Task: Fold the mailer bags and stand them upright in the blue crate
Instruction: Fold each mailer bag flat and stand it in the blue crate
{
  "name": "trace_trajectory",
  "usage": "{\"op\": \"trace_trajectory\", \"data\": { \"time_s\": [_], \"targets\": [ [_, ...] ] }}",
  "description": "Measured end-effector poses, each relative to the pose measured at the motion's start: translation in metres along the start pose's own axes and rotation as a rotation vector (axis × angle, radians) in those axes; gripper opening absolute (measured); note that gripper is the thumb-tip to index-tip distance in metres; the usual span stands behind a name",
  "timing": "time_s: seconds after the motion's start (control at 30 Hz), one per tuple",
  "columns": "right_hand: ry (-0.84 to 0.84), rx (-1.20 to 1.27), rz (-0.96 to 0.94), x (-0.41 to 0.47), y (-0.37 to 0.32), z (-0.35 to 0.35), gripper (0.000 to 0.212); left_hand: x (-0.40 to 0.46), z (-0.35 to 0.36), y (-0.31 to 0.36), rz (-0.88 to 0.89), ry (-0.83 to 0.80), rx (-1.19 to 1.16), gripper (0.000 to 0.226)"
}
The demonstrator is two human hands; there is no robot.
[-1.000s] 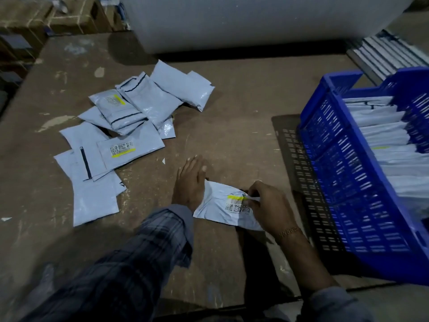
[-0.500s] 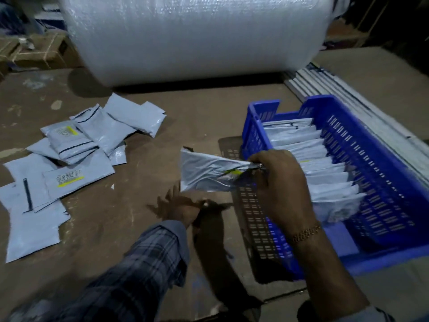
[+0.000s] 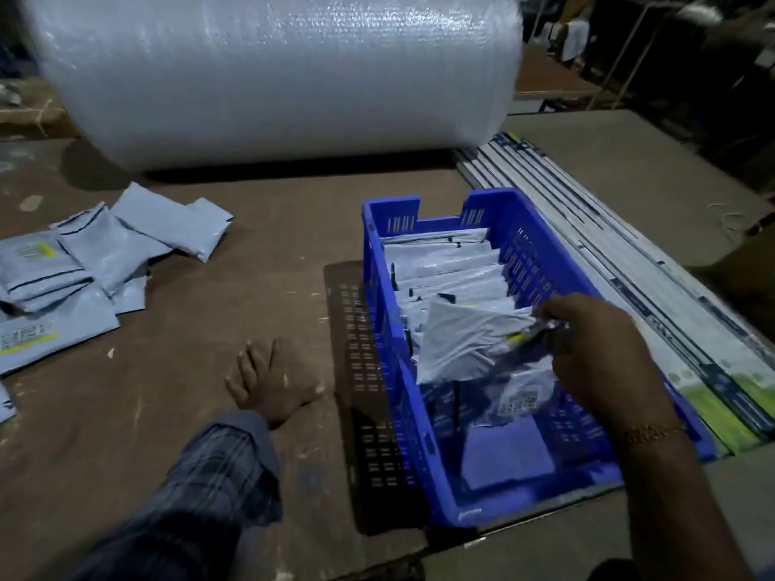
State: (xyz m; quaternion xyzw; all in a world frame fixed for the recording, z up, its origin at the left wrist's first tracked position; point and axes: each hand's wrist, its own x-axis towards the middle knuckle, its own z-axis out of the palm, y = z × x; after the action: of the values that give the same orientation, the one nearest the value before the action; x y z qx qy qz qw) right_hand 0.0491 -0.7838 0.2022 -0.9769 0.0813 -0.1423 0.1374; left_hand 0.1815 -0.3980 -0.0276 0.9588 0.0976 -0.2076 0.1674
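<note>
1. The right hand (image 3: 599, 354) holds a folded bag (image 3: 465, 341) over the crate (image 3: 436, 467), fingers curled and pinching the bag's right-hand edge, so the bag hangs out to the left of the hand.
2. The bag's long axis runs across the crate, roughly in line with the row of bags (image 3: 448, 270) already standing in the far half. It sits just nearer than the last of that row, tilted and not yet upright.
3. By my reading, the move ahead turns on this: the free floor of the crate lies below and toward the person, so the bag needs to go down and lean against the row.
4. The left hand (image 3: 272, 379) rests flat on the bench (image 3: 260, 266), fingers relaxed and holding nothing, well apart from the crate; the right is plainly the nearer hand.
5. Unfolded bags (image 3: 109, 262) lie in a loose pile at far left, partly cut off by the edge.
6. The bag's lower edge is blurred, and whether it touches the bags behind I cannot tell. The right fingertips are hidden.
</note>
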Motion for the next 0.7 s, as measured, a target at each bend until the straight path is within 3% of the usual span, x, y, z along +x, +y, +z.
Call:
{"op": "trace_trajectory", "data": {
  "time_s": [0.17, 0.57, 0.7],
  "targets": [
    [-0.433, -0.064, 0.11, -0.004, 0.044, 0.037, 0.034, -0.005, 0.002, 0.001, 0.004, 0.015, 0.012, 0.128],
    [-0.566, -0.214, 0.024, 0.004, 0.048, 0.07, 0.022, -0.018, 0.011, 0.002, -0.008, 0.051, -0.066, 0.115],
    [-0.51, -0.304, 0.019, 0.003, 0.047, 0.068, 0.019, -0.024, 0.015, 0.006, -0.034, 0.087, -0.029, 0.107]
  ]
}}
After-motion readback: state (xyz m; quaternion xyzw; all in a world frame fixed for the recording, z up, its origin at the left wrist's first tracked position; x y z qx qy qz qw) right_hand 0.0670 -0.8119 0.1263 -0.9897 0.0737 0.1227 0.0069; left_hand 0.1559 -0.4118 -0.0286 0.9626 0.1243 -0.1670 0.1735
